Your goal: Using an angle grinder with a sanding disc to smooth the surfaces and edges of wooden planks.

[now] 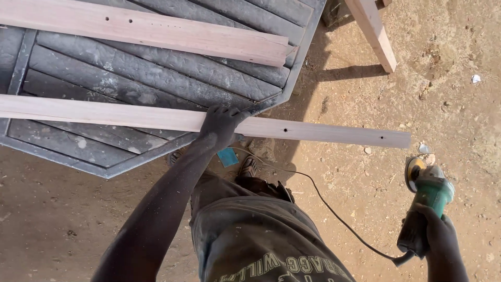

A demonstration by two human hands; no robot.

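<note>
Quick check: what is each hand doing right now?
Left hand: pressed down on the long wooden strip, fingers spread over it, not gripping.
Right hand: closed around the green angle grinder, held off to the side.

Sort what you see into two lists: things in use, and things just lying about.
In use:
- left hand pressing the long wooden strip
- right hand holding the green angle grinder
- grey slatted table under the strip

Lying about:
- second wooden strip
- wooden leg
- white scraps on the sand
</note>
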